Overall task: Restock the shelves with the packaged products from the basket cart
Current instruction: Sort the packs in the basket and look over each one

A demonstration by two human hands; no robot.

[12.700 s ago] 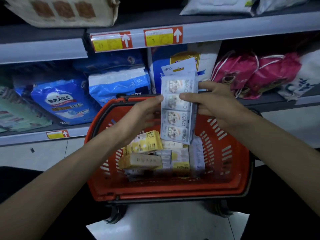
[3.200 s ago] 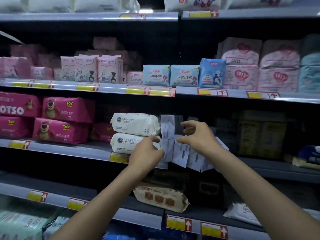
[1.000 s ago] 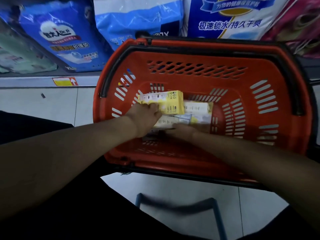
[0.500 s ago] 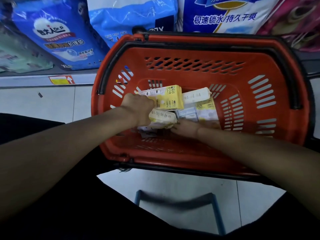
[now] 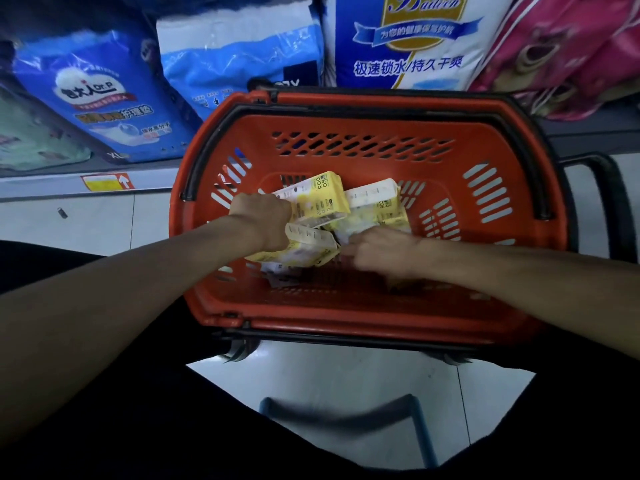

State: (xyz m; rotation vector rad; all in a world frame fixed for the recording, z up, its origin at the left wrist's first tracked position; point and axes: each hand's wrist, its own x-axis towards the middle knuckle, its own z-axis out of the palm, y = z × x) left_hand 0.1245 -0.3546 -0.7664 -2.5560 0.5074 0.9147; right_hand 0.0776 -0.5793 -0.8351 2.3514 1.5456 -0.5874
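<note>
Packs (image 5: 304, 252) in yellow wrap heaped low in red basket (image 5: 363, 126), left of centre. Left hand (image 5: 263, 220) curled on topmost pack (image 5: 320, 197); right hand (image 5: 377, 251) blurred among lower ones, grip impossible to tell. Better to stack several squarely, lift straight clear of rim. Behind, blue pad bags (image 5: 100, 98) crowding bottom shelf (image 5: 41, 188); underfoot, blue stool frame (image 5: 346, 415).

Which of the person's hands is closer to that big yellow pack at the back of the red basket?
Left. The left hand grips the yellow pack by its left end; the right hand lies lower right, apart from it.
</note>
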